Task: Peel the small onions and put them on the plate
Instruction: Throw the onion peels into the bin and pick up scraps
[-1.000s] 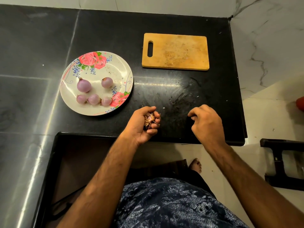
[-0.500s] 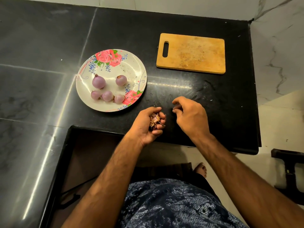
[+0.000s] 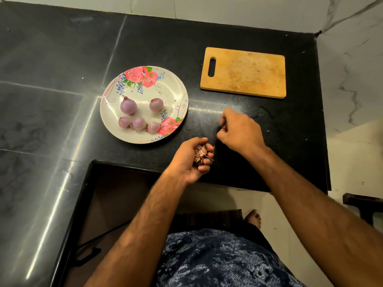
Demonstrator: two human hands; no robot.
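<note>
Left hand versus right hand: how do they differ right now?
The left hand lies palm up, fingers curled round onion skins; the right hand is knuckles up, its grip hidden. The left hand sits nearer the counter's edge than the right hand. Both are over the black counter.

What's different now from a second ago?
The right hand moved leftward across the counter, closer to the left hand, fingers curled; whether it pinches anything is unclear. The left hand kept cupping the onion peels. The five onions on the plate and the cutting board stayed put.
</note>
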